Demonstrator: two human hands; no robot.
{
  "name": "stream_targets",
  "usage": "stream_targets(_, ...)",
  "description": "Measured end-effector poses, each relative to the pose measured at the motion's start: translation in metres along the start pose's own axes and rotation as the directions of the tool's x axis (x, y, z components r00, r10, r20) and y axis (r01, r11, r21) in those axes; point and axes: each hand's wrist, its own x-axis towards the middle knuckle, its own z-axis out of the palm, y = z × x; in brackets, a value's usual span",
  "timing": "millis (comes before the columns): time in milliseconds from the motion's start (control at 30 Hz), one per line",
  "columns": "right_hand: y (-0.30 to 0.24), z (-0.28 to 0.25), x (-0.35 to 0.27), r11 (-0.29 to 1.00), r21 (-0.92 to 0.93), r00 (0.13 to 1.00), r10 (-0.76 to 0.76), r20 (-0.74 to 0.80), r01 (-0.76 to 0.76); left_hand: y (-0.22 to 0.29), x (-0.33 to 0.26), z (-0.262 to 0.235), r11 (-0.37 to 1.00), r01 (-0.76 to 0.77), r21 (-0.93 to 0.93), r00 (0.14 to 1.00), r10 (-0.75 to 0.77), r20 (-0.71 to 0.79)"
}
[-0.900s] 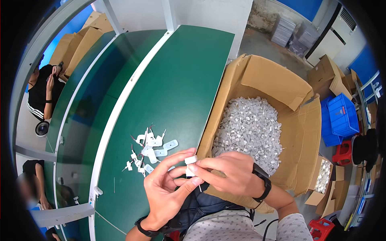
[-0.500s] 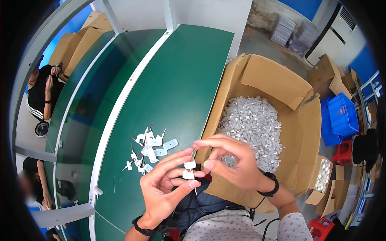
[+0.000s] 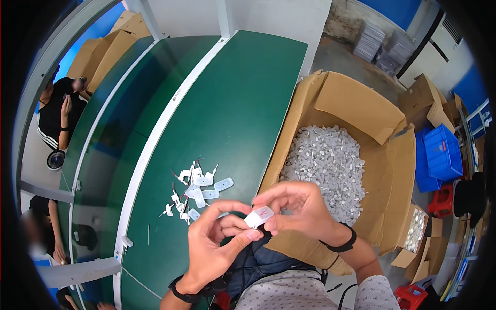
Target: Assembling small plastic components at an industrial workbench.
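Holding: one small white piece, between left hand and right hand, both narrowed on it, at the gap between green table and open carton. Step, as judged: two-handed fingertip handling. Next move: calls for a light, steady pinch. Writing: none legible; red mark on piece, possibly print or wire.

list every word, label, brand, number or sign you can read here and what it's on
No text can be read.
White, flat plastic piece at the left hand and right hand: red streak, no legible lettering.
Blue rectangular plastic crate: small reddish patch, too small to read.
Long white rail: tiny marks near its lower end, unreadable.
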Motion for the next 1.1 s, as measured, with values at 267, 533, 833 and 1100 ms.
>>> stream_targets(267,0.009,-0.003,-0.003,0.997,0.063,0.997,0.043,0.059,-0.047,-0.01,0.001,-0.01,0.999,-0.007,0.044,0.993,0.002,0.115)
stream_targets(533,0.009,-0.002,-0.007,1.0,-0.023,1.0,-0.011,-0.019,0.011,0.001,-0.002,0.003,0.845,-0.318,0.431,0.931,0.365,-0.029)
stream_targets(833,0.021,0.005,-0.008,0.996,0.075,0.997,-0.054,-0.051,0.057,-0.002,-0.004,0.003,0.759,-0.381,0.528,0.864,0.496,-0.089)
stream_targets(1100,0.025,0.005,-0.001,0.979,-0.053,0.979,-0.198,-0.041,0.196,0.0,-0.006,-0.004,0.659,-0.431,0.617,0.831,0.556,-0.013)
